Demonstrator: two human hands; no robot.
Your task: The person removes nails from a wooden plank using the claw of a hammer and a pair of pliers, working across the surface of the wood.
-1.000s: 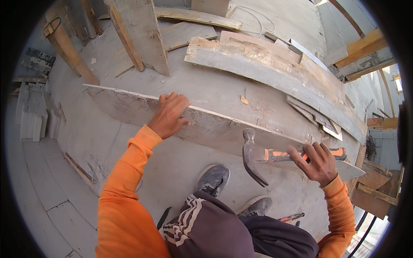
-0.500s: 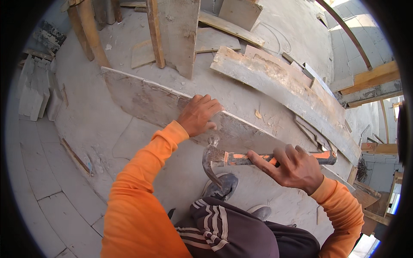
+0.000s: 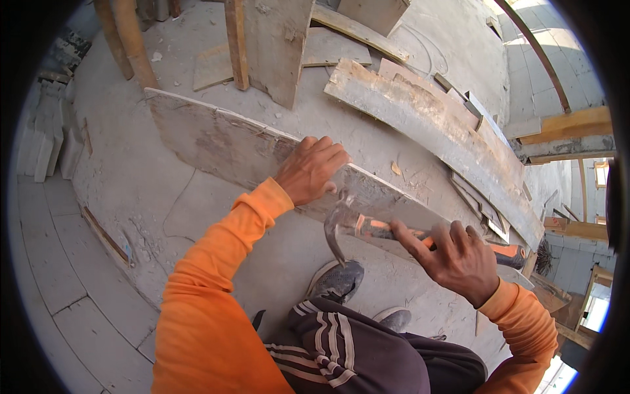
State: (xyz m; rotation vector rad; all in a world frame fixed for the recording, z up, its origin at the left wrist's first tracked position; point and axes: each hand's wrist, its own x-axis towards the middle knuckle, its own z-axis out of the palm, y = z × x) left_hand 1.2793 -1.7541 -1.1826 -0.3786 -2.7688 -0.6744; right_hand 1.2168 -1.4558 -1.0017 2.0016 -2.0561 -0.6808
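A long, worn wooden board (image 3: 216,134) stands on its edge across the floor in front of me. My left hand (image 3: 313,169) grips its upper edge near the middle, fingers over the far side and thumb on the near face. In my right hand (image 3: 453,259) is a claw hammer (image 3: 340,223) with an orange and black handle, held level, its head pointing left. The hammer's head is just below my left hand, close to the board's near face; whether they touch I cannot tell. My forefinger lies along the handle.
Beyond the board lies a wide, stained plank (image 3: 420,125) with scrap pieces beside it. An upright panel (image 3: 275,52) and wooden posts (image 3: 134,46) stand at the far left. Stacked pale slabs (image 3: 52,131) are at the left edge. My shoe (image 3: 336,281) is below the hammer.
The hammer and my right hand have shifted slightly right, with the hammer's head a little higher and its handle more tilted. My left hand stays on the board's edge.
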